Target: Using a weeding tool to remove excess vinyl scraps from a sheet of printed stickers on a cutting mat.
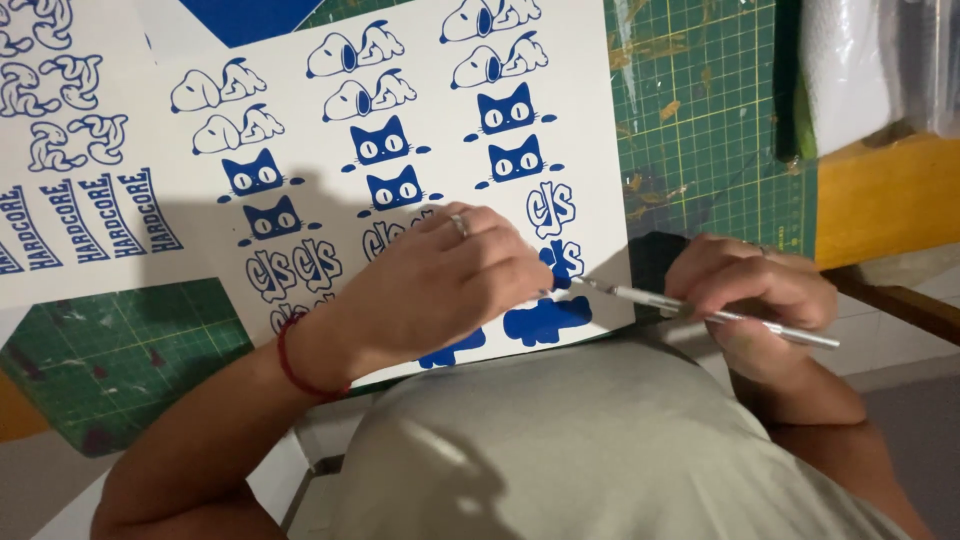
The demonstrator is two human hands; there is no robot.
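Observation:
A white sheet of blue stickers point(420, 120), with cat faces, dog shapes and lettering, lies on a green cutting mat point(700, 110). My left hand point(440, 285) rests flat on the sheet's lower part, pressing it down; a ring is on one finger and a red cord on the wrist. My right hand point(755, 290) grips a thin silver craft knife point(700, 312). The blade tip touches the sheet near a blue lettered sticker point(565, 262), just beside my left fingertips.
A second white sticker sheet point(70, 150) lies at the left, overlapping the mat. A yellow table edge point(885, 195) and a white wrapped bundle point(850, 70) are at the right. My grey shirt fills the bottom of the view.

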